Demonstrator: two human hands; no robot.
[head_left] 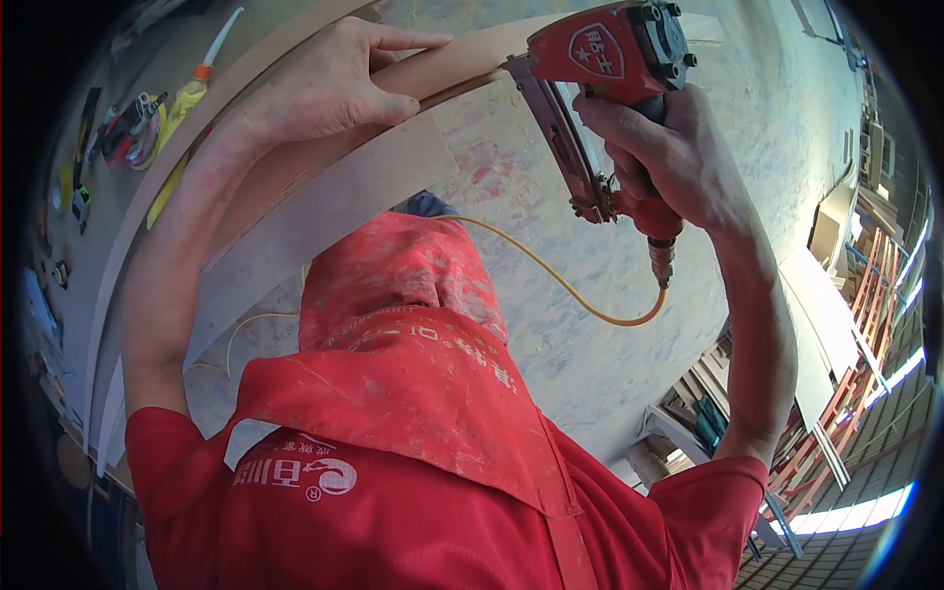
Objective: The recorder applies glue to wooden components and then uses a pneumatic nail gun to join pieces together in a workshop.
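My right hand (678,157) is wrapped round the handle of a red air nailer (615,93). The nailer's nose meets, or sits very close to, the edge of a curved wooden strip (467,61). My left hand (329,88) grips that strip farther left, its thumb on the near side and its fingers reaching over the top. Below the strip lies a broad, pale curved board (334,187). A yellow air hose (551,280) loops from the fitting at the nailer's base toward my apron. The nailer's trigger is hidden by my fingers.
A thin curved strip (123,256) runs along the left. Beyond it lie a yellow glue bottle (187,93) with a white nozzle, several hand tools and a tape measure (81,202). Under everything is a paint-stained work surface (590,364). Boards (821,324) and an orange rack (870,324) stand right.
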